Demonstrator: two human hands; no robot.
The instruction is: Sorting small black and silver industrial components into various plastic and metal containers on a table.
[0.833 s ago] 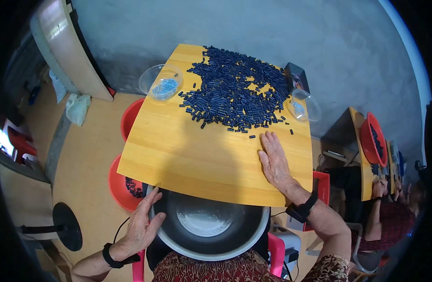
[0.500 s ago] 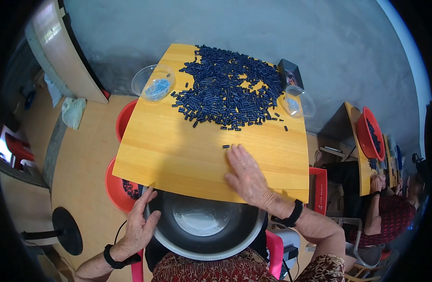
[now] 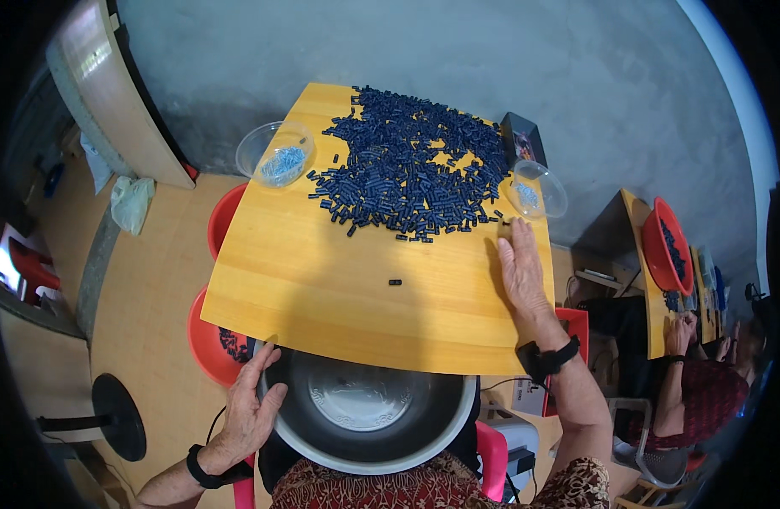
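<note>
A wide heap of small dark cylindrical pieces (image 3: 407,170) covers the far part of the yellow wooden table (image 3: 322,288). One lone dark piece (image 3: 395,282) lies apart, nearer to me. My right hand (image 3: 523,267) rests flat at the table's right side, fingers stretched out, its fingertips beside a stray piece at the heap's right edge. My left hand (image 3: 252,399) is at the left rim of a large grey metal basin (image 3: 364,462), fingers extended and thumb apart, near the table's front corner. The basin sits in my lap, partly under the table's front edge.
Clear plastic bowls with small metal parts stand at the table's left (image 3: 284,161) and right (image 3: 528,195). A black box (image 3: 523,140) is at the back right. Red basins (image 3: 205,339) stand left of the table. Far right, another person (image 3: 704,394) sits at a second table.
My right hand has moved right and away from me, from near the lone piece to the table's right side. The lone piece has shifted slightly nearer and left. My left hand stays put.
</note>
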